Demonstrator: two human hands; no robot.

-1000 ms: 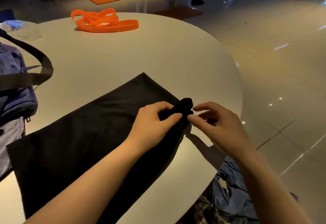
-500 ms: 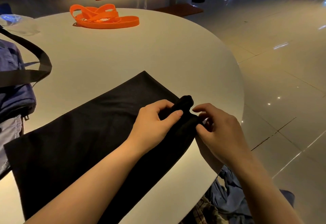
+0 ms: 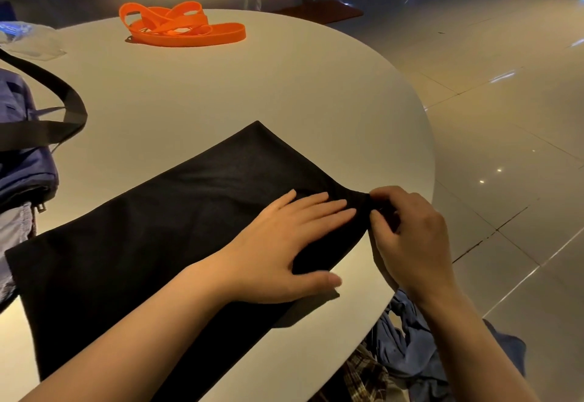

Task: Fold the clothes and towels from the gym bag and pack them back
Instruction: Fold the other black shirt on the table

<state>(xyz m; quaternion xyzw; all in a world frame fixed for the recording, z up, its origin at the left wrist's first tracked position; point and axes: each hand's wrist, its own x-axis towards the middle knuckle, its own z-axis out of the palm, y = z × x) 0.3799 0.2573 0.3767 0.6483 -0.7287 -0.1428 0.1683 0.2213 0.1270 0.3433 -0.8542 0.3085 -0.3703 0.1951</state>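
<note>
A round white table (image 3: 284, 91) carries black cloth (image 3: 158, 227), orange straps (image 3: 180, 27), blue bag (image 3: 22, 161).

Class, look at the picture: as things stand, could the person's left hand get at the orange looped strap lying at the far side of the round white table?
Probably yes. The left hand lies flat on the black cloth, gripping nothing, and bare round white table lies between it and the orange looped strap. It sits far across, though, so leaning forward looks necessary.

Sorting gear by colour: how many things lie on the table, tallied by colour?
Black: 1, the cloth
Orange: 1, the strap
Blue: 1, the bag
Clear: 1, the plastic
Total: 4
</note>
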